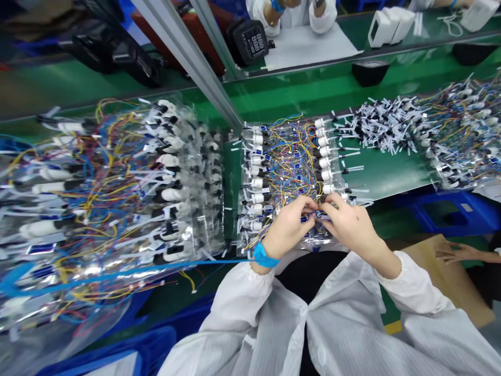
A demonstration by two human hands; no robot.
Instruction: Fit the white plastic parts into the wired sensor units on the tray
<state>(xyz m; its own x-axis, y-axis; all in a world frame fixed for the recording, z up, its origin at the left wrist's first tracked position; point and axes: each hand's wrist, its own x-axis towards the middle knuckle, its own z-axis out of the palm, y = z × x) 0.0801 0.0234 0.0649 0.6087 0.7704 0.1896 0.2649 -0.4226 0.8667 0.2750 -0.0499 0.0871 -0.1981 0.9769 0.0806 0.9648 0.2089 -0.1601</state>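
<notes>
My left hand (294,222) and my right hand (346,219) meet over the near end of a plastic tray (307,241). Fingers of both hands are pinched together on thin wires (319,214) between them; the exact part gripped is small and partly hidden by my fingertips. In the tray lie two columns of white cylindrical parts with black ends (324,163), joined by tangled yellow, red and blue wires (293,156). A blue wrist strap (265,256) circles my left wrist, its cord running left.
Stacked trays of similar wired parts (109,177) fill the left side. Black-and-white strips (385,122) are heaped at right, beside another filled tray (465,130). A metal post (195,57) rises behind. Across the bench are another person's hands (274,13); a further hand (456,253) shows at right.
</notes>
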